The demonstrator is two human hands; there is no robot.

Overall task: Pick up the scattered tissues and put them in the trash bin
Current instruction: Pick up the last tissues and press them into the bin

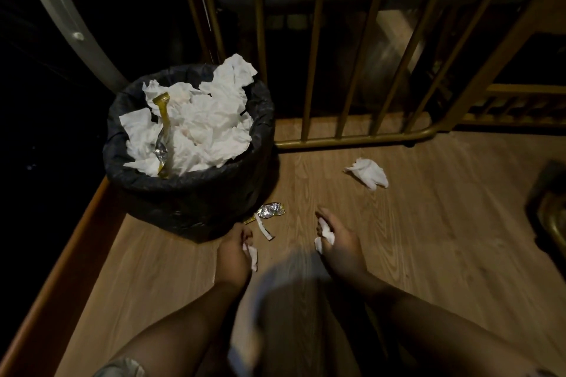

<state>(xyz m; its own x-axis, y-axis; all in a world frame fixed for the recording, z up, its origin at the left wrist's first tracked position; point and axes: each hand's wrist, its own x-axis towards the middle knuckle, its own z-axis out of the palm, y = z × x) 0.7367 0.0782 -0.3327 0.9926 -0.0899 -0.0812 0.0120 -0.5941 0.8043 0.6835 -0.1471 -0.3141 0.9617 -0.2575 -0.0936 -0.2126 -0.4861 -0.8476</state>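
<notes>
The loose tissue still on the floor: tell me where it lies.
In the head view the crumpled tissue lies on the wood floor, right of the trash bin, just in front of the gold rail and beyond the right hand.

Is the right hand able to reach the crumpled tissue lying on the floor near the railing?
Probably yes. The floor between the right hand and the crumpled tissue is bare, but its fingers already hold a small tissue piece, so grasping more may be awkward.

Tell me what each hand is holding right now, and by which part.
The left hand pinches a small scrap of tissue by its upper end, the rest hanging below. The right hand grips a crumpled tissue around its middle.
</notes>
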